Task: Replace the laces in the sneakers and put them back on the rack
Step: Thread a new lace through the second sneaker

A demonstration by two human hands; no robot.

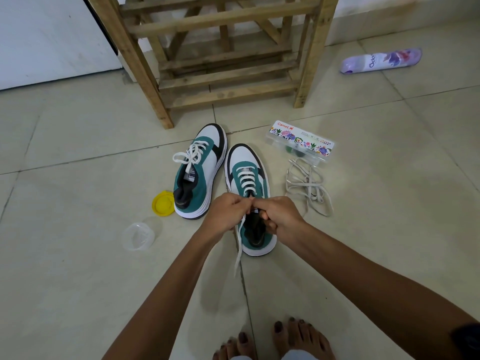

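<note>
Right sneaker (pixel 249 183) — toe toward rack (pixel 215 55), heel toward person.

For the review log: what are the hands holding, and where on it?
Both hands, left hand and right hand, pinch the white lace at the top eyelets of the right-side sneaker.

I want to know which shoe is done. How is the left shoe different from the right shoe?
The left shoe has a tied bow, while the right shoe has a lace end hanging loose to the floor. Nobody touches the left shoe; the left hand and right hand pinch the lace at the right shoe's top. The left shoe sits farther away. Both are green, white and black.
</note>
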